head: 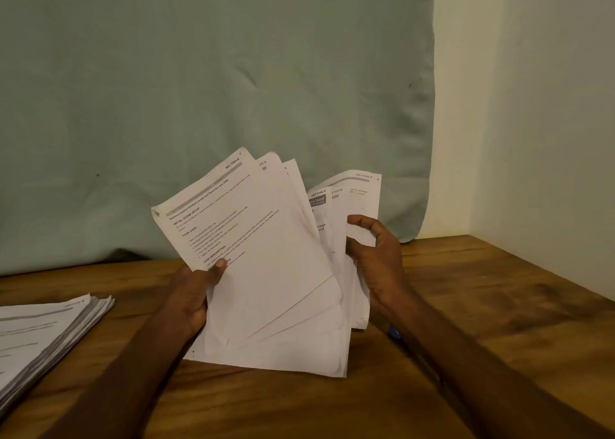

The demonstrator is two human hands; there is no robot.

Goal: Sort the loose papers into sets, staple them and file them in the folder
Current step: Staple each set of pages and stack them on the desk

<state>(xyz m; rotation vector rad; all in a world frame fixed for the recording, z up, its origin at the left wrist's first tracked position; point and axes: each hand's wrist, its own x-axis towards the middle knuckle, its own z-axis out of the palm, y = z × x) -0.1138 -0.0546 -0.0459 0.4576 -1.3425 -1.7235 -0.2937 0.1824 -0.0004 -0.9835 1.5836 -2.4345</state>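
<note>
Papers (266, 255) fanned above wooden table (466, 305); left hand (191, 297) pinches section-1 sheets, right hand (376, 255) pinches section-7 group. Thin, floppy, slippery: grip near lower edges, thumb on top. Second stack (43, 332) lies on table far left
</note>
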